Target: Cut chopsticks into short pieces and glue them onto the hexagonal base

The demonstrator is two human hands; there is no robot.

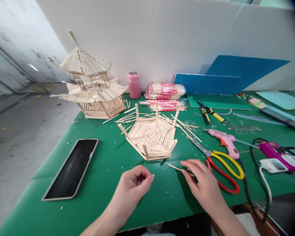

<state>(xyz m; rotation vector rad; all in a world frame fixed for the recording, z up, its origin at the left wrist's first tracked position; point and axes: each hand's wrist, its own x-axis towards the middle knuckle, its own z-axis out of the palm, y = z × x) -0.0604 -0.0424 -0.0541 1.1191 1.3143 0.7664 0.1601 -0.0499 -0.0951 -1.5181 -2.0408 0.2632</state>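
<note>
Head view: right hand (203, 183) low on green mat (100, 164), fingertips pinching thin wooden stick (180, 169), stick lying nearly flat, near end between fingers. Left hand (135, 183) curled loosely, thumb meeting forefinger; whether it holds small piece, cannot tell. Hexagonal stick frame (151, 137) just beyond both hands, posts upright at corners. Finished pagoda model (90, 88) far left, scissors (221, 165) just right of right hand, glue gun (225, 141) beyond. Step, by my read: picking up stick for frame. Next move calls for firm pinch, clean lift, lining stick up against frame.
</note>
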